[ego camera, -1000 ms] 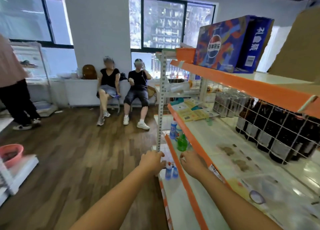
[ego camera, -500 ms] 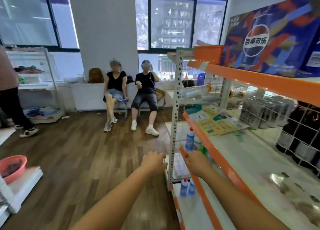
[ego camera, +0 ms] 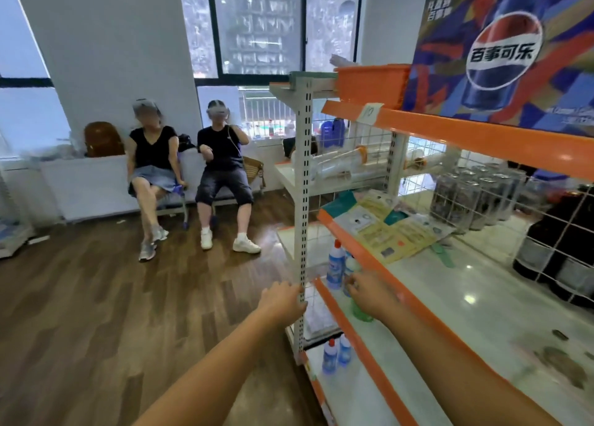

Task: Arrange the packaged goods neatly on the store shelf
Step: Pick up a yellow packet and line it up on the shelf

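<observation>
Since the earlier frame the view has drawn closer to the shelf end and both hands sit higher against it. The left hand [ego camera: 283, 300] has its fingers curled by the perforated upright [ego camera: 303, 220]; whether it grips the post I cannot tell. The right hand [ego camera: 369, 292] reaches among the blue-and-white bottles [ego camera: 335, 266] on the lower shelf [ego camera: 334, 310], just above a green bottle [ego camera: 361, 313], its grasp hidden. Two more small bottles [ego camera: 336, 353] stand on the bottom shelf. A Pepsi carton [ego camera: 501, 52] rests on top.
</observation>
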